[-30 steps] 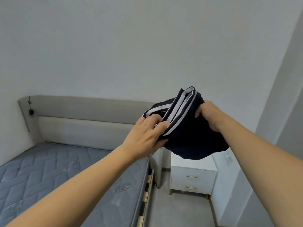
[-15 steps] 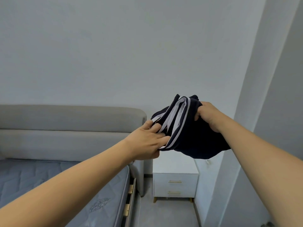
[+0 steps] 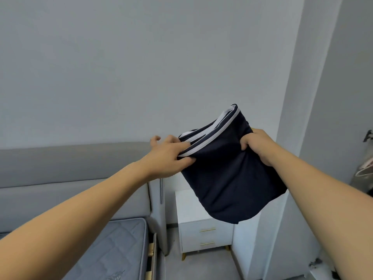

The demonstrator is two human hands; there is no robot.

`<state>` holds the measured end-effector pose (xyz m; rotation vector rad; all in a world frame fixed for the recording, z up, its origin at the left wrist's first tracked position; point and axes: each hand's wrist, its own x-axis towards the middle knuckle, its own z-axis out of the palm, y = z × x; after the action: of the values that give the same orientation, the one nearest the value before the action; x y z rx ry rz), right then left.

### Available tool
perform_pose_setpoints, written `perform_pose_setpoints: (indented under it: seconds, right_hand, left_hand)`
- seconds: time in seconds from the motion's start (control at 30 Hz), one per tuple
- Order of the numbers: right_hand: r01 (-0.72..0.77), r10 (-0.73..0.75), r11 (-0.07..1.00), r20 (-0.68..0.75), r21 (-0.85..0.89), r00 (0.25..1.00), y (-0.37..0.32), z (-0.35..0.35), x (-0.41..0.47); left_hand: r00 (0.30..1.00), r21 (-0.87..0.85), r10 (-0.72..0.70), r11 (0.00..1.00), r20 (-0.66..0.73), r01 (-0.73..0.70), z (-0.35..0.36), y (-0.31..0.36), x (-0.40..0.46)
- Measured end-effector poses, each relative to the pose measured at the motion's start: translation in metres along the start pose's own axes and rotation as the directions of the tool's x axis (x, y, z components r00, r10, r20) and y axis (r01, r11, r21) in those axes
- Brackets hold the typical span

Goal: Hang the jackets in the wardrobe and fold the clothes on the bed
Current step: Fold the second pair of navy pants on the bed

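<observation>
I hold a folded dark navy garment (image 3: pixel 230 178) with white stripes along its upper edge, raised in the air in front of the wall. My left hand (image 3: pixel 169 156) pinches its striped left edge between thumb and fingers. My right hand (image 3: pixel 258 146) grips the right side with curled fingers. The lower part of the garment hangs loose below both hands. The bed (image 3: pixel 113 247), with a grey quilted mattress and a grey padded headboard (image 3: pixel 70 168), lies at the lower left. At the right edge some hanging clothes (image 3: pixel 365 170) show partly.
A white nightstand (image 3: pixel 203 235) with two gold-handled drawers stands between the bed and a pale wall column (image 3: pixel 290 98). Grey floor runs in front of it. Wooden bed slats show at the mattress edge.
The view has swung to the right, so the bed slid left and the nightstand moved toward the middle. Both hands kept hold of the garment, which now hangs more spread out.
</observation>
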<state>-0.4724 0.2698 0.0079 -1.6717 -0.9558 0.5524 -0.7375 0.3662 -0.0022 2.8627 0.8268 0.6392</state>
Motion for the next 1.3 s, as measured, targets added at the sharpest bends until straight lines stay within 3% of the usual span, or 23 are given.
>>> perform_pose_setpoints:
  seconds: [0.1,0.17,0.27,0.33,0.4,0.57,0.73,0.9,1.03,1.1,1.17,1.2,1.23,1.3]
  right_hand:
    - [0.029,-0.029,0.998,0.017,-0.048,0.999,-0.008,0.002,0.002]
    - [0.046,-0.044,0.991,0.019,-0.125,0.999,-0.014,-0.004,0.003]
    - [0.057,-0.05,0.95,0.031,-0.306,0.998,-0.02,-0.03,0.003]
    - [0.05,-0.03,0.904,0.054,-0.425,0.998,-0.017,-0.057,0.001]
    - [0.038,0.006,0.858,0.083,-0.512,0.996,-0.009,-0.084,-0.002]
    - [0.027,0.036,0.763,0.083,-0.646,0.996,0.016,-0.158,-0.011]
    - [-0.04,0.055,0.723,0.0,-0.689,0.998,0.032,-0.247,-0.02]
    - [-0.141,0.107,0.727,-0.092,-0.672,0.99,0.041,-0.331,-0.03]
    - [-0.244,0.201,0.693,-0.144,-0.678,0.969,0.046,-0.389,-0.035]
    - [-0.242,0.12,0.632,-0.216,-0.736,0.969,0.046,-0.411,-0.028]
    - [-0.244,0.027,0.572,-0.28,-0.783,0.96,0.046,-0.428,-0.019]
    - [-0.254,0.003,0.553,-0.303,-0.793,0.953,0.047,-0.436,-0.014]
    - [-0.266,-0.009,0.528,-0.319,-0.807,0.948,0.048,-0.443,-0.01]
    - [-0.285,-0.021,0.465,-0.332,-0.838,0.943,0.048,-0.456,-0.002]
  left_hand:
    - [0.961,-0.125,-0.266,0.958,-0.071,0.256,0.005,-0.001,0.032]
    - [0.932,-0.162,-0.355,0.927,-0.08,0.339,0.013,0.007,0.053]
    - [0.977,-0.285,-0.206,0.935,0.052,0.212,0.022,0.031,0.077]
    - [0.981,-0.589,-0.016,0.798,0.194,0.129,0.026,0.058,0.095]
    - [0.969,-0.75,0.062,0.646,0.239,0.143,0.031,0.085,0.116]
    - [0.893,-0.686,0.22,0.717,0.393,0.125,0.059,0.156,0.172]
    - [0.898,-0.753,0.295,0.656,0.327,0.059,0.097,0.227,0.219]
    - [0.913,-0.849,0.35,0.528,0.21,-0.007,0.123,0.294,0.263]
    - [0.884,-0.904,0.436,0.426,0.169,-0.037,0.137,0.342,0.298]
    - [0.889,-0.881,0.438,0.463,0.135,-0.094,0.143,0.366,0.319]
    - [0.909,-0.671,0.413,0.659,-0.055,-0.34,0.145,0.389,0.341]
    - [0.864,-0.453,0.468,0.74,-0.186,-0.498,0.146,0.401,0.351]
    - [0.777,-0.24,0.575,0.741,-0.258,-0.628,0.147,0.413,0.36]
    - [0.638,0.023,0.755,0.648,-0.148,-0.761,0.151,0.434,0.378]
